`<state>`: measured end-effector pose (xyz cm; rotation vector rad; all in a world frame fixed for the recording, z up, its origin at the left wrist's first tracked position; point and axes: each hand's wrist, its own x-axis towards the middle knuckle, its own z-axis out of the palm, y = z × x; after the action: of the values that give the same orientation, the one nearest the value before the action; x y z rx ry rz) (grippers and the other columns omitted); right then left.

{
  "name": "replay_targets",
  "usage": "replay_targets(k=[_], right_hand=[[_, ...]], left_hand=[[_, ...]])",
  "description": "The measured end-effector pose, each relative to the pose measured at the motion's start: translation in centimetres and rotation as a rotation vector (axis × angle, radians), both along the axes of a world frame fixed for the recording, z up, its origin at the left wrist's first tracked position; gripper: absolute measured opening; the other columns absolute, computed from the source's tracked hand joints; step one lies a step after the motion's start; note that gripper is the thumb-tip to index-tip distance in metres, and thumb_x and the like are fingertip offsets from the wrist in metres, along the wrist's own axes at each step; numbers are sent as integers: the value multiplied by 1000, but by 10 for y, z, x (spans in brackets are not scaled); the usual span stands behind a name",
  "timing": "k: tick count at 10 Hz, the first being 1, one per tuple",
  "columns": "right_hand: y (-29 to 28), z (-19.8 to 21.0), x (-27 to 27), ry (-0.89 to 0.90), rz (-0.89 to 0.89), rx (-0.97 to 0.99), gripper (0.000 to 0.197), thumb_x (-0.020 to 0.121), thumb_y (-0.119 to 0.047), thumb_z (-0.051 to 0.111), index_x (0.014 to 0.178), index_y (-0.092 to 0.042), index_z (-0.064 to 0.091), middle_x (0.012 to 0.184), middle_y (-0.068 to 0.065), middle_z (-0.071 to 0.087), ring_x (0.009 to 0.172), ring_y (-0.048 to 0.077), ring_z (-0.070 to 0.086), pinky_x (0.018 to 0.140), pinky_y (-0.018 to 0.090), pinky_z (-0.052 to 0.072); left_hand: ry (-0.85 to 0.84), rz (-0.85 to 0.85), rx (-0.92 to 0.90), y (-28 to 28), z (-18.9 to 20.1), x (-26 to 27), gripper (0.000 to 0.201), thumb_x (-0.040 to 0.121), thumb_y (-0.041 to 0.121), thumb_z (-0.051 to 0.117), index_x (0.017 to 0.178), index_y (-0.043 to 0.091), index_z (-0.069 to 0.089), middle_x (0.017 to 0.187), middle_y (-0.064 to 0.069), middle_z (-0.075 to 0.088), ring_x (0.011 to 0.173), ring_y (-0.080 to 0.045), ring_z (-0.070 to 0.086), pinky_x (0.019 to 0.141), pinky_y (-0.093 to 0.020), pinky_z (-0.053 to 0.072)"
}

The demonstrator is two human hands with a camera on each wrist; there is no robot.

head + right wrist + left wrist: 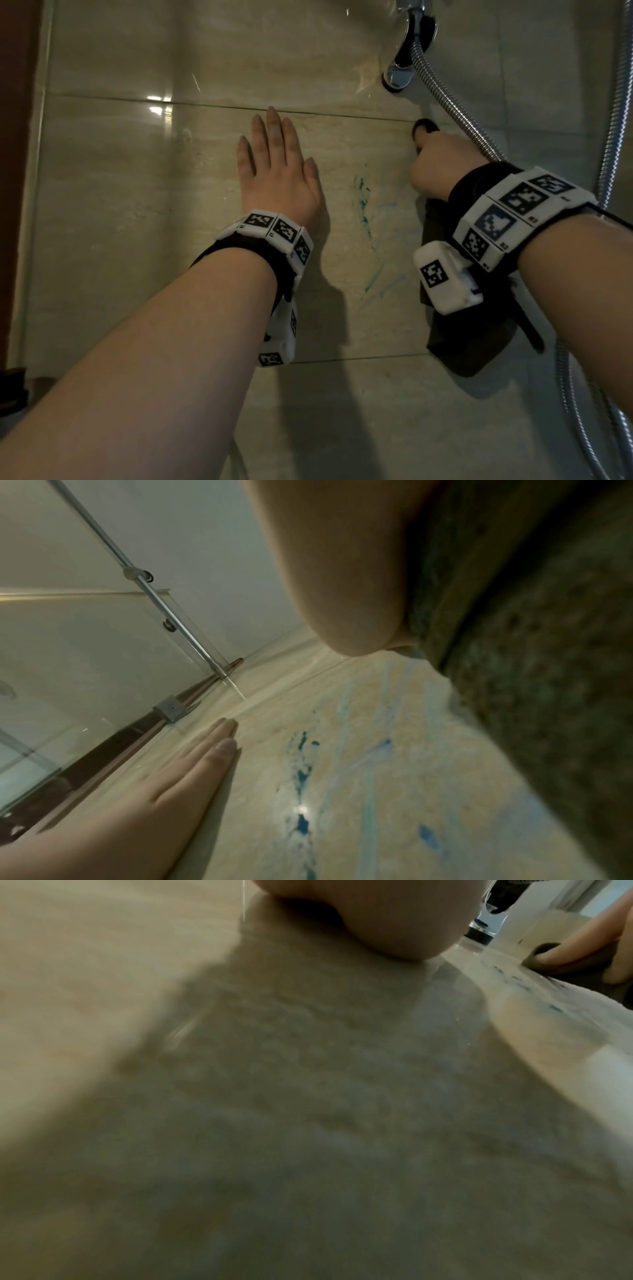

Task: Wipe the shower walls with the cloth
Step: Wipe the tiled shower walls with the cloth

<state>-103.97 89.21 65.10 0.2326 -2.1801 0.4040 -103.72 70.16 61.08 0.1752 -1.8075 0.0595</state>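
Observation:
The beige tiled shower wall (144, 164) fills the head view. Blue-green smears (363, 205) run down it between my hands; they also show as blue smears (303, 775) in the right wrist view. My left hand (277, 164) lies flat on the tile with straight fingers, left of the smears. My right hand (438, 161) grips a dark cloth (455, 339) and presses it on the wall right of the smears; the cloth hangs below my wrist. The cloth (534, 669) fills the right of the right wrist view. The left hand (161, 791) shows there too.
A chrome shower fitting (407, 51) sits on the wall at the upper right, with a metal hose (455, 113) running down past my right wrist. A second hose (616, 113) hangs at the far right. A glass panel with a metal rail (147, 585) stands to the left.

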Motion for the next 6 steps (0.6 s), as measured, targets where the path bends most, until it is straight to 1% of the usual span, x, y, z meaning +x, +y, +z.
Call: replay_targets(k=[1,2,3,4,5,6], right_hand=[[-3,-5,7,-9,34,45,58,94,-6,40,150,-10,24,135,23,46,118,38,49,87,37,43],[-14,-18,15,-42,119,110,61,93,-7,40,151,-23,27,139,18,46,118,34,51,84,30,41],[-19,-28,20,-68,195,172,63,93,-7,41,149,-31,30,145,15,42,122,31,50,87,27,39],[-13,-24,20,-14,134,144,62,92,-9,41,149,-32,31,142,16,45,120,33,51,90,32,42],[-8,-18,16,-9,121,49,63,93,-8,41,151,-29,28,138,18,47,114,34,53,81,29,40],[-17,-24,16,-33,173,53,62,92,-8,41,149,-30,30,142,15,45,117,32,53,83,28,41]], left_hand=[[-2,-6,-2,0,0,0,61,103,35,12,153,7,-6,161,-11,-15,148,-26,-14,119,-44,-10],[11,-1,-2,-1,-1,-2,61,102,35,12,153,7,-5,161,-11,-13,148,-27,-13,119,-44,-9],[8,-7,-1,-1,-1,-1,61,103,34,13,153,6,-4,161,-12,-13,148,-27,-13,119,-44,-9],[5,-5,0,0,-1,0,60,103,34,13,153,6,-4,161,-12,-13,148,-27,-12,119,-44,-9],[2,-5,1,0,-1,0,61,103,34,13,153,6,-4,161,-12,-13,148,-27,-13,119,-44,-9],[7,-11,0,-1,0,0,61,103,34,14,153,6,-4,161,-12,-13,148,-27,-13,119,-44,-9]])
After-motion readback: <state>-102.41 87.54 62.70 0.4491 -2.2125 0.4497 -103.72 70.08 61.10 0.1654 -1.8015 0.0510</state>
